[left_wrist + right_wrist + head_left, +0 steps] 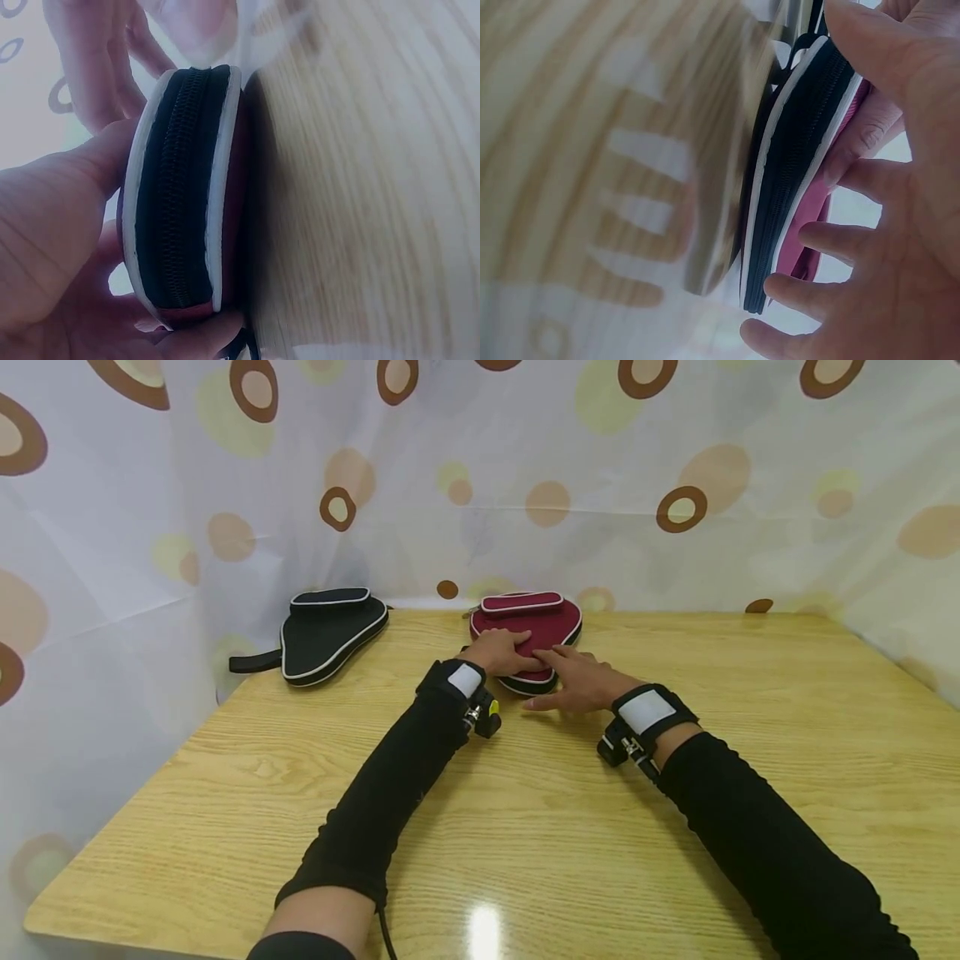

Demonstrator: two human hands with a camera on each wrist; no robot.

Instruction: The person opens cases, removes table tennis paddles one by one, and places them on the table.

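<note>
A dark red table tennis bat case [551, 627] with white piping lies at the far side of the table, its black zipped side [176, 187] close up in the left wrist view. My left hand [498, 652] holds its left part, thumb over the top face and a finger curled at the side edge. Beside the near right edge, my right hand [581, 681] spreads its fingers, with fingertips by the zip side [799, 150]. Whether they touch the case is unclear. In the right wrist view, a left-hand digit presses the red top.
A black table tennis bat case [326, 639] with white piping and a strap [255, 662] lies at the table's back left corner. The wooden table [480, 827] meets a patterned curtain [480, 543] behind. Both wrists carry small strapped cameras [483, 714].
</note>
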